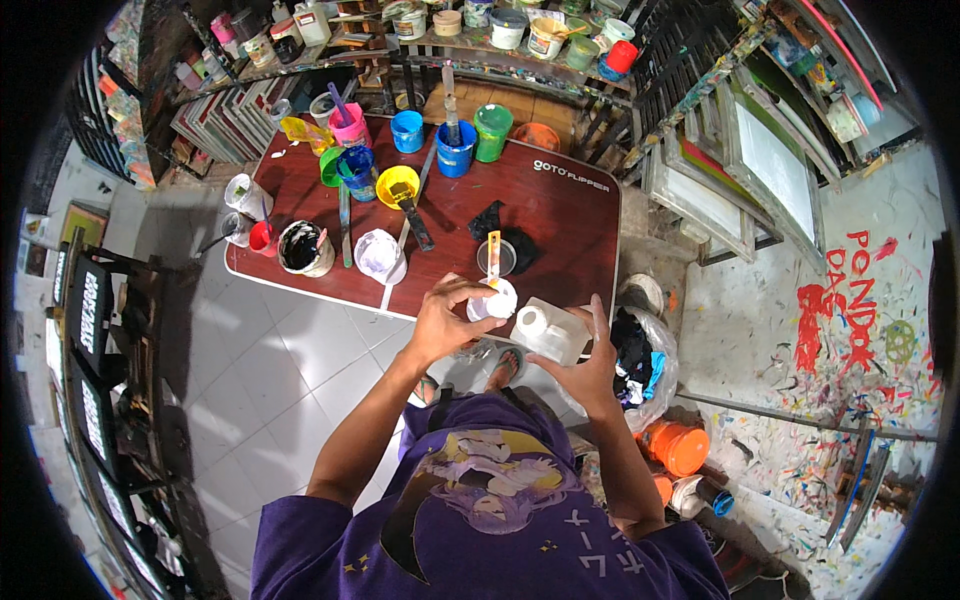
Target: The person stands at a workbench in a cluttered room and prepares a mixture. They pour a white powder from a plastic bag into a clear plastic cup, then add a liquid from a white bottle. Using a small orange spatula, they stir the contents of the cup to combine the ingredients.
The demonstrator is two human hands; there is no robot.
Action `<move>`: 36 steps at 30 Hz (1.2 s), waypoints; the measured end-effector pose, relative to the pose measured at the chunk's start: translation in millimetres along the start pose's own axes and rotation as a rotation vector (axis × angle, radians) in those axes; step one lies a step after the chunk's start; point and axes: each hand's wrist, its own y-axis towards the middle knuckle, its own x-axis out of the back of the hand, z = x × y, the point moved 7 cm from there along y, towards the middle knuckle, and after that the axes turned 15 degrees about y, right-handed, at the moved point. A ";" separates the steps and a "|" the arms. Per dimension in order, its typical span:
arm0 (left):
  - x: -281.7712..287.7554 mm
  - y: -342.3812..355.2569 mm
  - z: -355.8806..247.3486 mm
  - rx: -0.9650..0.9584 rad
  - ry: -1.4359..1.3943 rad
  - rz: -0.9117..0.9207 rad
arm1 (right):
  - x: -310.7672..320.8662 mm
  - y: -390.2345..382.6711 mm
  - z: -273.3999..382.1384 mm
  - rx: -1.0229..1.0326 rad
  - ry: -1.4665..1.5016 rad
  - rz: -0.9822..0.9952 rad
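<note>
My left hand (452,318) is closed around a small white plastic cup (493,302) at the table's near edge. In my right hand (588,362) is a translucent white plastic bottle (557,335), tilted so that its round neck points at the cup. Neck and cup are close together; I cannot tell whether they touch or anything flows. Just beyond the cup, a yellow-orange stick (493,252) stands at a round clear container (509,259). Behind that lies a crumpled black cloth (518,246).
The dark red table (570,215) bears several paint tubs, among them a blue tub (454,158), a yellow tub (394,190), a white tub (379,252) and a black-filled tub (303,250). Framed screens (715,195) lean at right. A bag of rags (645,365) sits beside the table.
</note>
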 end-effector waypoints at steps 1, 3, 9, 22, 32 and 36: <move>-2.4 0.0 3.8 0.005 0.008 0.008 | 1.3 -1.6 1.3 0.013 0.002 -0.013; -7.2 0.3 11.4 0.014 0.024 0.024 | 5.6 -5.0 2.3 -0.005 -0.010 -0.040; -32.4 -0.6 41.8 -0.083 0.294 0.107 | 19.9 -12.7 2.3 -0.051 -0.028 -0.088; -79.2 11.6 49.1 -0.453 0.629 0.324 | 38.1 -26.8 -0.2 -0.056 0.002 -0.133; -82.5 13.1 34.7 -0.676 0.771 0.277 | 39.3 -28.2 -6.9 -0.043 0.006 -0.173; -78.6 14.2 30.3 -0.680 0.773 0.262 | 37.8 -25.4 -3.1 -0.021 0.008 -0.176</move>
